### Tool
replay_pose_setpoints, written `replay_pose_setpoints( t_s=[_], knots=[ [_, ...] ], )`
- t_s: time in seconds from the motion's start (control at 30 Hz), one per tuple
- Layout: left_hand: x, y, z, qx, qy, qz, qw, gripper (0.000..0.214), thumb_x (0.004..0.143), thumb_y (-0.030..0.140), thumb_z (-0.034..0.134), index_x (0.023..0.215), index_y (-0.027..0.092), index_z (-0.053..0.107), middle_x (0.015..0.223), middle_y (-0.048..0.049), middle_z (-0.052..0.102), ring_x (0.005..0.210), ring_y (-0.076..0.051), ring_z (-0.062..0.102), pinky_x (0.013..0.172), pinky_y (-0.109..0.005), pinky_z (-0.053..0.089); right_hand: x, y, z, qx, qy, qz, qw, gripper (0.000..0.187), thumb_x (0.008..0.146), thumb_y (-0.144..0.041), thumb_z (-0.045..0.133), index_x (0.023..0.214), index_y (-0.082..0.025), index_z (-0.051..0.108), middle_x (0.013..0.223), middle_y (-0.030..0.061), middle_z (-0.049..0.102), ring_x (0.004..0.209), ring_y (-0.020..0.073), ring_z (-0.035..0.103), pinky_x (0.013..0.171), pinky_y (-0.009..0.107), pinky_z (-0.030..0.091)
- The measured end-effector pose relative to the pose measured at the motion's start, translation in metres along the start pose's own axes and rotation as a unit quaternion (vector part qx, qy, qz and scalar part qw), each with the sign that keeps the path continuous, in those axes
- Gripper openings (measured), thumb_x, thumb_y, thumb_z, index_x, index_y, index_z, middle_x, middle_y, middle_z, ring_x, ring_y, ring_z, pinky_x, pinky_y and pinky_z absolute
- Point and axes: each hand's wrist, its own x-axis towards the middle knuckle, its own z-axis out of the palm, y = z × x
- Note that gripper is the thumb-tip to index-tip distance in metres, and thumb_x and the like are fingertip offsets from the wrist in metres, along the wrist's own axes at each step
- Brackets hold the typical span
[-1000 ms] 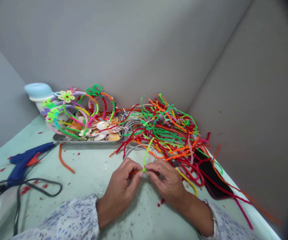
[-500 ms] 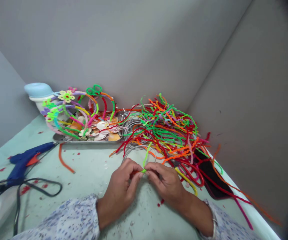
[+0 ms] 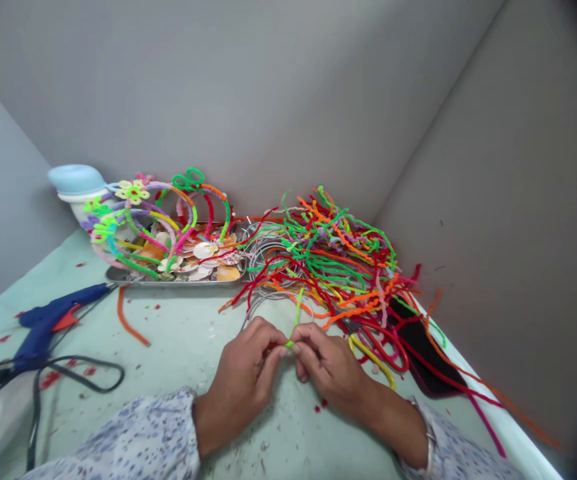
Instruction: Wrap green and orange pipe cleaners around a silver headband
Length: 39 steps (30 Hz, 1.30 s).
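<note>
My left hand and my right hand meet at the front of the pale green table, fingertips pinched together on a lime green pipe cleaner. The pipe cleaner rises from the pinch toward the pile. A bit of orange-red stem shows between my left fingers. A thin grey wire hoop lies just behind my hands.
A big tangle of coloured pipe cleaners fills the back right corner. A metal tray holds shells and decorated headbands. A blue glue gun with black cord lies left. A black flat object lies right.
My right hand has shifted slightly toward me and turned its fingers around the green pipe cleaner, whose free end now stands more upright. My left hand has barely moved.
</note>
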Motion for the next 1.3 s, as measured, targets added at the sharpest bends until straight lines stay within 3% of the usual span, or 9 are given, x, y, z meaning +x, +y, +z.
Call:
replay_pose_setpoints(
  t_s=[0.2,0.53,1.03,1.17,1.3],
  knots=[
    [0.0000,0.0001,-0.0002,0.010,-0.007,0.002,1.000,0.014,0.094,0.019,0.046,0.088,0.019,0.058,0.082,-0.0033,0.056,0.076,-0.017,0.053,0.067,-0.029,0.039,0.0003,0.0004,-0.0004,0.004,-0.014,0.006,1.000,0.011,0.098,-0.025,0.039,0.095,-0.021,0.049,0.056,-0.0069,0.056,0.051,0.0104,0.054,0.056,0.020,0.041],
    [0.0017,0.0004,0.0000,0.010,-0.001,-0.003,1.000,0.012,0.093,0.019,0.046,0.089,0.019,0.057,0.084,-0.0042,0.057,0.078,-0.017,0.054,0.068,-0.029,0.041,-0.0008,0.0039,0.0022,0.020,0.023,-0.010,0.999,0.013,0.096,-0.028,0.044,0.105,-0.020,0.050,0.058,-0.0056,0.058,0.051,0.0107,0.055,0.054,0.020,0.042],
    [-0.0005,-0.0005,-0.0003,0.029,-0.013,0.011,0.999,0.014,0.094,0.019,0.045,0.088,0.018,0.057,0.082,-0.0039,0.056,0.077,-0.017,0.053,0.068,-0.029,0.041,0.0005,-0.0030,-0.0017,0.039,-0.020,0.007,0.999,0.018,0.099,-0.027,0.037,0.085,-0.022,0.047,0.053,-0.0078,0.052,0.049,0.0101,0.052,0.056,0.021,0.042],
    [0.0004,0.0007,0.0001,0.030,-0.007,0.000,1.000,0.014,0.094,0.021,0.044,0.088,0.019,0.057,0.083,-0.0042,0.056,0.076,-0.018,0.054,0.067,-0.029,0.042,-0.0005,0.0008,0.0018,0.033,0.005,0.007,0.999,0.015,0.098,-0.028,0.040,0.090,-0.021,0.051,0.053,-0.0075,0.052,0.049,0.0105,0.052,0.055,0.021,0.041],
    [0.0011,0.0016,-0.0002,0.015,0.023,0.003,1.000,0.017,0.093,0.019,0.045,0.105,0.021,0.058,0.092,-0.0058,0.058,0.084,-0.019,0.056,0.073,-0.030,0.045,-0.0031,0.0047,0.0056,0.049,0.095,-0.015,0.994,0.016,0.095,-0.028,0.046,0.109,-0.021,0.047,0.058,-0.0067,0.054,0.051,0.0121,0.055,0.054,0.022,0.043]
  ],
)
